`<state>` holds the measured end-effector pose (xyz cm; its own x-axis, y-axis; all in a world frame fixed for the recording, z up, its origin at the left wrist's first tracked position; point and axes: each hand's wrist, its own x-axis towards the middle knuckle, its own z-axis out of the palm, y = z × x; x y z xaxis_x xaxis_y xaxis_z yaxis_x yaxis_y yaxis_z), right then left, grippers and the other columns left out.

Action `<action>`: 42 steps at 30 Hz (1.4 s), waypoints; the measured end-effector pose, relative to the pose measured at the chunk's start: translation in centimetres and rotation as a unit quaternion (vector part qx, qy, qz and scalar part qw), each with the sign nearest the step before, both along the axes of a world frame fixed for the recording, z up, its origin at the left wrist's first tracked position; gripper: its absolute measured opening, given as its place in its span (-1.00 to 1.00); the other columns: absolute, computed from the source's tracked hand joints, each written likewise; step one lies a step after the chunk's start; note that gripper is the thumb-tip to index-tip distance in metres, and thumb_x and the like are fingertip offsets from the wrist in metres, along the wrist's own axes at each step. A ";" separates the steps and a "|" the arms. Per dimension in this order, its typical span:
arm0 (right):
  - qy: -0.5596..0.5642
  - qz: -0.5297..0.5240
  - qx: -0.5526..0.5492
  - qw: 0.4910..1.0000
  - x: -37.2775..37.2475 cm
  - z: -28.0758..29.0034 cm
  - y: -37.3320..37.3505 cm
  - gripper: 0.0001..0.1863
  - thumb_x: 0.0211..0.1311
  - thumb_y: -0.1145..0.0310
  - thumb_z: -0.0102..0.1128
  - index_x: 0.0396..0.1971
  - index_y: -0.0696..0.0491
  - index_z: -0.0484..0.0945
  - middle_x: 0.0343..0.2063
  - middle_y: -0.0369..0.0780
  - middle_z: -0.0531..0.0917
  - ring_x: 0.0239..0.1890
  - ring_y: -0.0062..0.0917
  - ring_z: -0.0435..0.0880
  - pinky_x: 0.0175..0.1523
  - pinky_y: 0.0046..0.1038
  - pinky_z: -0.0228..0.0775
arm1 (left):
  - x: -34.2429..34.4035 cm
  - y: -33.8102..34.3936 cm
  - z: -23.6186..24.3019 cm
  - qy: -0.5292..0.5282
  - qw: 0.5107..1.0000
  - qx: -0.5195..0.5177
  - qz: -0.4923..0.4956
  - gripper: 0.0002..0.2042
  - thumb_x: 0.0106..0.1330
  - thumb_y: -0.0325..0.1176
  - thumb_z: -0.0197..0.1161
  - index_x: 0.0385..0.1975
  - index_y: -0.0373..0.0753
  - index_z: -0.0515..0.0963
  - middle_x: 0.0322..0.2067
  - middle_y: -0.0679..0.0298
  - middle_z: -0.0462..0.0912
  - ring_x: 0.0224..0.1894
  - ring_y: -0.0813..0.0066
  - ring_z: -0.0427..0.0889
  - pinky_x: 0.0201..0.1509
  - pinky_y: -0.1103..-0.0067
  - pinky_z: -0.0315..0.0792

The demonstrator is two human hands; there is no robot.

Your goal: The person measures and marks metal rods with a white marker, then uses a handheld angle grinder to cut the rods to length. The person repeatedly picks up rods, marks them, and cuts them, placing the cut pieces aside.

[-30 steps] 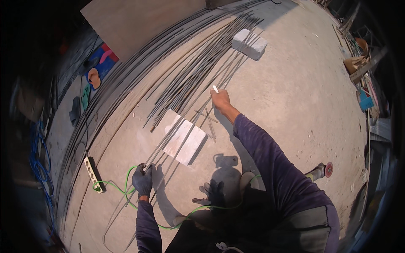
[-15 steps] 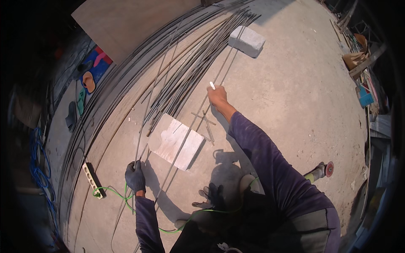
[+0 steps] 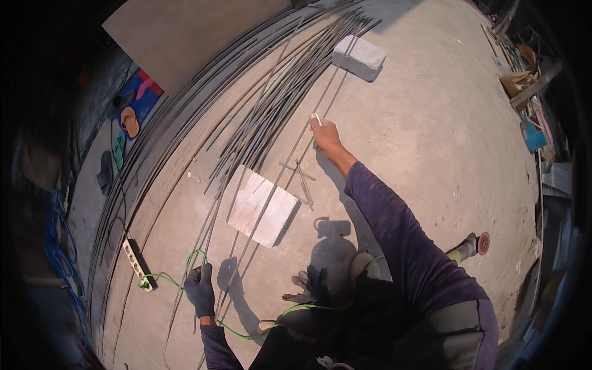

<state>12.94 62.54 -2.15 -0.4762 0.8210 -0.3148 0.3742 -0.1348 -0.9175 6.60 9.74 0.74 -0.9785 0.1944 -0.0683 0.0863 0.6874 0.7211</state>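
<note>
My left hand (image 3: 199, 290), in a dark glove, is closed around a thin steel rod (image 3: 266, 103) that slants away over the rod pile. A green cord (image 3: 188, 262) loops beside the glove. My bare right hand (image 3: 327, 135) pinches a short white stick of chalk (image 3: 318, 119), close against another rod (image 3: 280, 179). This second rod rests across a near pale block (image 3: 253, 203) and a far grey block (image 3: 361, 55). Several short cut rods (image 3: 302, 179) lie crossed on the concrete beside the near block.
A bundle of long rods (image 3: 283, 92) spreads along the left. A power strip (image 3: 135, 265) sits near the green cord. A spare glove (image 3: 303, 287) lies close to me; an angle grinder (image 3: 472, 246) is on the floor at right. Sandals (image 3: 129, 121) lie at far left.
My left hand has drawn nearer to me, and the far part of its rod has swung right. My right hand has shifted slightly farther away and right, still with the chalk.
</note>
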 end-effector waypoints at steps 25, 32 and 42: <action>-0.012 -0.039 0.053 0.998 -1.2 -3.9 -0.8 -0.47 0.41 -0.05 0.27 -0.42 0.21 0.60 -0.50 -0.13 0.64 -0.38 -0.39 0.63 -0.22 -0.22 0.44 | 3.3 7.1 -4.0 -0.084 0.988 -0.009 -0.129 -0.67 0.39 -0.13 0.39 -0.47 -0.30 0.67 -0.67 0.41 0.56 -0.59 0.70 0.42 -0.47 0.55 0.31; -0.007 -0.010 0.159 0.987 -1.2 -2.4 -0.1 -0.49 0.40 -0.02 0.21 -0.36 0.22 0.65 -0.43 0.03 0.71 -0.30 -0.12 0.72 -0.13 -0.15 0.47 | 3.6 7.7 -2.9 -0.093 0.986 0.037 -0.131 -0.75 0.41 -0.23 0.37 -0.37 -0.32 0.67 -0.59 0.40 0.61 -0.53 0.72 0.46 -0.44 0.59 0.34; -0.104 0.029 0.154 0.982 -2.3 -1.9 1.8 -0.54 0.31 0.00 0.24 -0.26 0.18 0.73 -0.29 0.09 0.76 -0.14 -0.01 0.75 0.01 -0.10 0.55 | 4.2 9.3 -1.1 -0.112 0.982 0.042 -0.143 -0.78 0.45 -0.27 0.33 -0.28 -0.34 0.68 -0.52 0.37 0.66 -0.47 0.70 0.52 -0.39 0.60 0.40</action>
